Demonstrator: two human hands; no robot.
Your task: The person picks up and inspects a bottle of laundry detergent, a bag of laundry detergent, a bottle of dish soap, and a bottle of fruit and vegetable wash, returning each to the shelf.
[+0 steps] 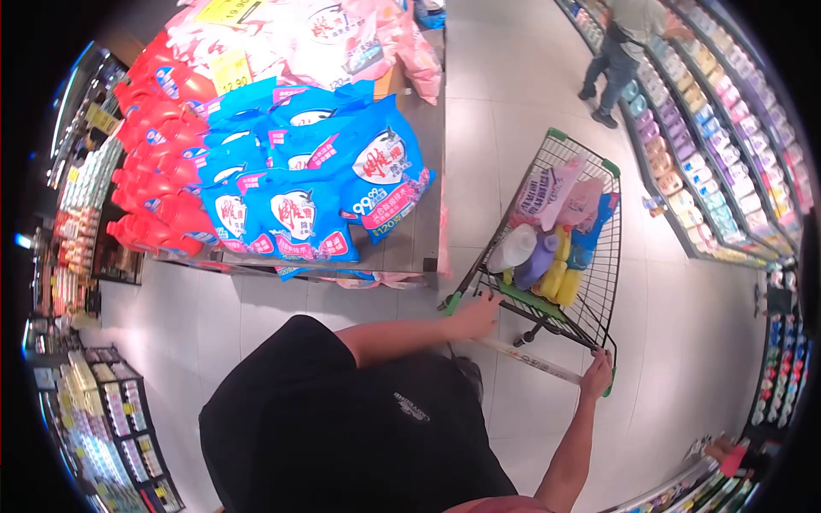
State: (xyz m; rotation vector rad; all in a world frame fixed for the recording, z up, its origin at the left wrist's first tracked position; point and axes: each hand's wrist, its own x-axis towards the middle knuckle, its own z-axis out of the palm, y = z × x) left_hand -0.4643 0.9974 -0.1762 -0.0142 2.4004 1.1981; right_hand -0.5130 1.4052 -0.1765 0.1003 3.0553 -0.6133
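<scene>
A wire shopping cart (609, 256) with green corners stands before me. My right hand (597, 374) is wrapped around the right end of its handle (530, 360). Over the handle's left end, my left hand (475, 316) has its fingers stretched toward the basket. Inside the cart are a white bottle (516, 247), a purple bottle (539, 259), yellow bottles (560, 282), a blue bag (584, 248) and pink-and-white bags (547, 195).
On the left, a display table (402, 256) bears blue detergent bags (295, 214), red bottles (167, 192) and pink bags (282, 43). A person (617, 56) stands by the stocked shelves (710, 128) at right. Tiled floor (496, 128) runs between them.
</scene>
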